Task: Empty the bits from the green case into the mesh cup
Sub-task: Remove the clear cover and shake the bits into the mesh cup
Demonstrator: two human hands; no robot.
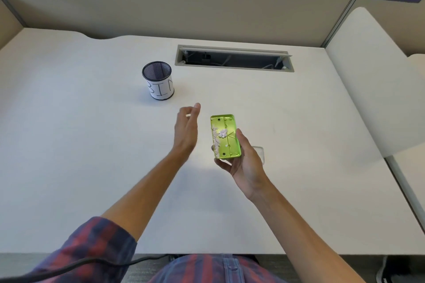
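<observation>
Level in the right hand point(247, 163), the case point(225, 136) keeps its bits point(218, 135) in; left hand point(187, 128) hangs open, empty, short of the cup point(158, 80).

The case point(225, 136) is bright lime green, speckled inside with small white bits point(218, 134); the mesh cup point(158, 80) is black, wrapped in a white label with dark letters. The desk point(92, 145) is plain off-white; the sleeve point(92, 246) is plaid in red and navy.
</observation>
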